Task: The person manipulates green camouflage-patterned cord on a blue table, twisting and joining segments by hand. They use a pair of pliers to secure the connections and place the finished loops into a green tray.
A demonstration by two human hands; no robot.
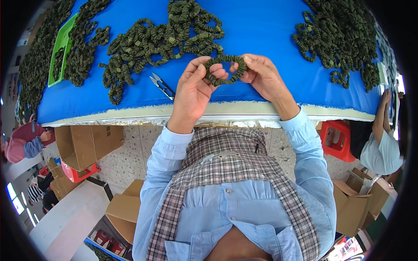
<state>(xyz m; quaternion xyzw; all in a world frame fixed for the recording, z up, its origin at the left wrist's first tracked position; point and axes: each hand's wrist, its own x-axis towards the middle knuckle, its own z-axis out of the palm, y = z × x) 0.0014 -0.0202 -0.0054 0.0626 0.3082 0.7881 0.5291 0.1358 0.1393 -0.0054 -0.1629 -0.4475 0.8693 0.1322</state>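
One blue cloth [257, 26] spreads before us, bearing dark green gathered loops in a right heap [344, 39], a left heap [80, 54] and a middle pile [174, 35], perhaps kept apart to prevent mixing. Far left, a green tray [65, 37] holds more, probably to contain them. Our left hand [195, 89] and right hand [264, 77], both half-curled, each pinch one side of a single ruffled ring [226, 81] between thumb and fingers, above the near edge, seemingly to keep its opening spread and visible. Just left of us lie the snips [167, 90], handles turned nearward, likely for easy reach.
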